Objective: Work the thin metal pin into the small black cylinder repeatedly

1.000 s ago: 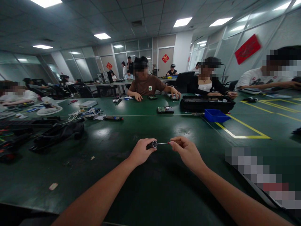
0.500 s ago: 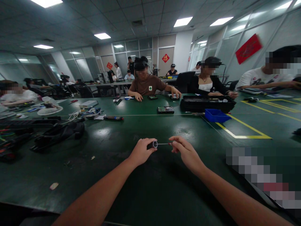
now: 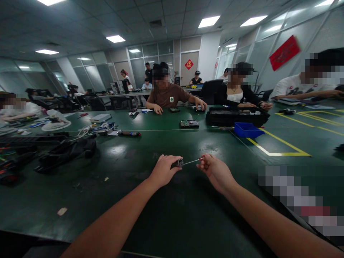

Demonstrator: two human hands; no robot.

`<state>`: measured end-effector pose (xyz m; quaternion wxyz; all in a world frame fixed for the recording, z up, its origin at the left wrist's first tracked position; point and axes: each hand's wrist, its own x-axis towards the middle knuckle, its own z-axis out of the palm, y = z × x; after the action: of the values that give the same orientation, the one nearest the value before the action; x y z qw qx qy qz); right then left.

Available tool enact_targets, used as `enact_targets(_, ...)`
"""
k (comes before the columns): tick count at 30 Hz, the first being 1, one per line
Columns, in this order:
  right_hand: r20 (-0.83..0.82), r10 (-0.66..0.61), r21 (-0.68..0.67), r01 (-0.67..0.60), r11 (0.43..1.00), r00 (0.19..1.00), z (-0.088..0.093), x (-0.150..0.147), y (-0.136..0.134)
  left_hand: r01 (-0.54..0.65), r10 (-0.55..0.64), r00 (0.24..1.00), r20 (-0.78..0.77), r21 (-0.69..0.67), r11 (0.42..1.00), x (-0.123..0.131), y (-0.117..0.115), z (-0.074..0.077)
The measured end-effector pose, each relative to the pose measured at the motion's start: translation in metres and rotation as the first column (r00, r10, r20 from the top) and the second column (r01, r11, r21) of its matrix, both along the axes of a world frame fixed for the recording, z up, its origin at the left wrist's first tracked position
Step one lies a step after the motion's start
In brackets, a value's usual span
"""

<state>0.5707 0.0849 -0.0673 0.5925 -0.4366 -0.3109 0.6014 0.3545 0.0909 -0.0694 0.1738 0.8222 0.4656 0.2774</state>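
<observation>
Above the green table, my left hand [image 3: 166,171] is wrapped round a small dark cylindrical part [image 3: 176,163] with a pale ring at its right end. A thin screwdriver [image 3: 191,162] with a red handle is pinched in the fingers of my right hand [image 3: 217,173]. Its metal shaft points left, and the tip meets the ringed end of the cylinder; whether it goes inside is too small to tell. The screwdriver tilts slightly, handle end higher. My left fingers hide much of the cylinder.
Beyond my hands lie a circuit-board device [image 3: 189,123], a blue bin [image 3: 247,130] and a long black housing [image 3: 238,117]. Black parts [image 3: 67,154] and a white fan-like piece [image 3: 56,124] are at left. Co-workers sit across the green table [image 3: 129,193].
My right hand has turned and shifted slightly right, raising the screwdriver's handle end. The cylinder in my left hand has moved slightly right and tilted.
</observation>
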Motion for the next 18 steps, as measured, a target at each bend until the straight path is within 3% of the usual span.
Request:
enact_targets(4, 0.1, -0.079, 0.052, 0.074, 0.996, 0.992, -0.004, 0.002, 0.003, -0.026, 0.026, 1.0, -0.011, -0.046, 0.999, -0.002, 0.002, -0.005)
enact_targets(9, 0.231, -0.101, 0.13, 0.072, 0.989, 0.968, -0.007, 0.002, 0.001, -0.046, 0.049, 0.998, 0.049, -0.067, 0.997, -0.001, 0.0, -0.003)
enact_targets(13, 0.242, -0.099, 0.155, 0.063, 0.986, 0.965, -0.002, 0.004, -0.002, -0.06, 0.073, 0.988, 0.138, -0.096, 0.994, -0.001, -0.002, 0.0)
enact_targets(18, 0.221, -0.156, 0.168, 0.12, 0.978, 0.963, 0.007, 0.003, -0.007, -0.078, 0.098, 0.987, 0.126, -0.156, 0.985, 0.001, -0.008, 0.004)
